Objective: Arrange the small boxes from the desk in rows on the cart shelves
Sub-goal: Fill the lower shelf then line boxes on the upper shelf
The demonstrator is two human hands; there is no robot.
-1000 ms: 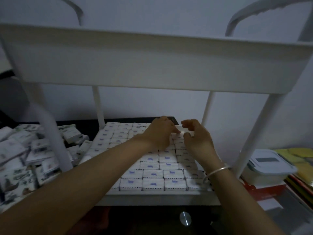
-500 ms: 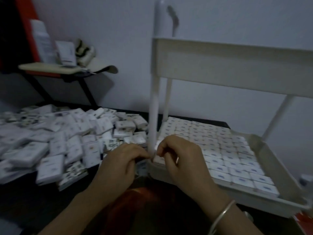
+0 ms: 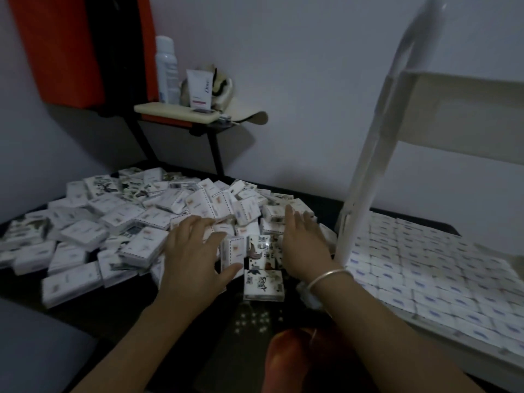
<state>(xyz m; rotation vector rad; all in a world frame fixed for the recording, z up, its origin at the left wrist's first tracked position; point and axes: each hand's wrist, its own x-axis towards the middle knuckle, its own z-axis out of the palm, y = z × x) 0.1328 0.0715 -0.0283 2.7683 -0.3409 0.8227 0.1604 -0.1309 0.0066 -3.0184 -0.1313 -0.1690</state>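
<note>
My left hand and right hand lie spread wide, empty, on the heaped small boxes: white, flat, some ink-patterned. Neat rows fill the cart shelf.

Dark desk: loose pile of small boxes. Cart shelf: boxes in tight rows.

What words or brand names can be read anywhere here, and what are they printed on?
"Dove": on the white tube standing on the small wall shelf.
Spray can beside it: print too blurred to read.
Small boxes on the desk: markings too small and blurred.
Boxes on the cart shelf: blue marks, unreadable.
</note>
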